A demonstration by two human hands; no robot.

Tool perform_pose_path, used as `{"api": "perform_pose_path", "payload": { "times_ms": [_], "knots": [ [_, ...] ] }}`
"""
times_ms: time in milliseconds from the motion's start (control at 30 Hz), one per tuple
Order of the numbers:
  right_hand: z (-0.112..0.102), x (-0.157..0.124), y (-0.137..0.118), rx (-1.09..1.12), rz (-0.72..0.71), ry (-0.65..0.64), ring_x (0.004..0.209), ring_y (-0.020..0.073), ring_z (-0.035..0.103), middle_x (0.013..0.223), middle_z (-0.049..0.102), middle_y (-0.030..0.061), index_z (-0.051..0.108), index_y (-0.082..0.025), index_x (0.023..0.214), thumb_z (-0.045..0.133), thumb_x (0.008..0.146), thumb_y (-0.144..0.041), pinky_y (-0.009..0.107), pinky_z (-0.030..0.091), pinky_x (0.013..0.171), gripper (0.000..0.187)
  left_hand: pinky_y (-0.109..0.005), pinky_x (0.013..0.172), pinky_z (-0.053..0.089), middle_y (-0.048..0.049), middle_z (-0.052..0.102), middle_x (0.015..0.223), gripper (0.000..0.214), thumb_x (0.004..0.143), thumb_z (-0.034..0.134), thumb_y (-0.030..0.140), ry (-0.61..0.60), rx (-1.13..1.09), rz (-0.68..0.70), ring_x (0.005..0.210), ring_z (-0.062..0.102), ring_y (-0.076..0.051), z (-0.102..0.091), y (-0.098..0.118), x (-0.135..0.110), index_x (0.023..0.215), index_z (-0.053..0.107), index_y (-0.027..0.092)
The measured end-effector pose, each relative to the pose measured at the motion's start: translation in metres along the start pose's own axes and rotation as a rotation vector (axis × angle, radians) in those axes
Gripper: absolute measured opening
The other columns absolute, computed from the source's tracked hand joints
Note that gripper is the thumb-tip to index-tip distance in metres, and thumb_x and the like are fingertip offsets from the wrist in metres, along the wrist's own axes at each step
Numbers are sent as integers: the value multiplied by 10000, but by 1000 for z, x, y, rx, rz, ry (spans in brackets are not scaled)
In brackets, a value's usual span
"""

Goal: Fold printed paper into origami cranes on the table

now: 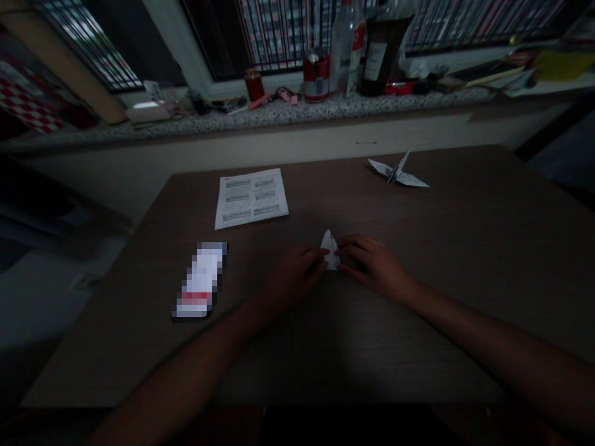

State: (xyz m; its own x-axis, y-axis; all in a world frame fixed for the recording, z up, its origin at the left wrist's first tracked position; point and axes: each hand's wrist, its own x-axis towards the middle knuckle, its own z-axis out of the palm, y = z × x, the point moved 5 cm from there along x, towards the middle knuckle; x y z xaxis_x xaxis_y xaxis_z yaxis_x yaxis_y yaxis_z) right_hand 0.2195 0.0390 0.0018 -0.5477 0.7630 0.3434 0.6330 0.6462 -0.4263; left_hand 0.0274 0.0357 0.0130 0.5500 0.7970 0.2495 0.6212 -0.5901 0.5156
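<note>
A small folded piece of white paper (330, 243), pointed at the top, lies on the table between my hands. My left hand (297, 269) has its thumb and fingers closed on the paper's left side. From the right, my right hand (372, 263) bends its fingers in, with the fingertips on the opposite edge. The fingers cover part of both sides of the paper. Farther back on the right stands a folded paper crane (398, 175) with its wings spread.
A printed sheet (251, 198) lies at the back left of the brown table (446, 229). A phone with a blurred-out screen (199, 282) rests left of my left hand. Behind the table, the speckled windowsill (279, 116) carries a red can (317, 75), bottles (375, 56) and small clutter.
</note>
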Motion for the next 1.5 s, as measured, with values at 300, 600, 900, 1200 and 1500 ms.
{"api": "perform_pose_path", "payload": {
  "times_ms": [300,600,900,1200,1500],
  "knots": [
    [1,2,1,28,25,10,1199,323,625,1278,681,116,677,-241,1210,690,950,-333,529,490,1019,276,-458,1044,499,-115,579,1298,445,948,695,347,47,223,-34,1194,570,-287,0,-11,7,1355,609,190],
    [3,1,8,63,88,34,1197,331,634,1325,653,130,630,-243,1335,722,923,-362,540,509,1024,439,-475,1064,492,-139,579,1373,445,987,643,321,35,308,7,1241,561,-312,-2,-1,5,1394,588,152],
    [4,1,10,48,84,34,1224,332,621,1330,647,132,641,-236,1333,729,917,-368,545,499,1037,445,-427,1010,513,-77,675,1248,422,961,680,204,20,55,-11,1162,626,-253,6,-8,7,1370,577,216],
    [1,2,7,64,71,22,1228,326,617,1334,642,126,598,-257,1373,710,936,-371,528,490,1035,465,-444,1045,493,-74,680,1306,648,906,748,252,28,-69,-121,1152,657,-255,5,-17,7,1487,462,243],
    [0,1,2,103,5,14,1216,305,615,1281,666,107,604,-266,1289,669,959,-289,509,473,1023,337,-445,979,500,-71,698,1234,364,921,731,284,-3,14,-113,1135,650,-274,3,-15,9,1267,634,223]
  ]
}}
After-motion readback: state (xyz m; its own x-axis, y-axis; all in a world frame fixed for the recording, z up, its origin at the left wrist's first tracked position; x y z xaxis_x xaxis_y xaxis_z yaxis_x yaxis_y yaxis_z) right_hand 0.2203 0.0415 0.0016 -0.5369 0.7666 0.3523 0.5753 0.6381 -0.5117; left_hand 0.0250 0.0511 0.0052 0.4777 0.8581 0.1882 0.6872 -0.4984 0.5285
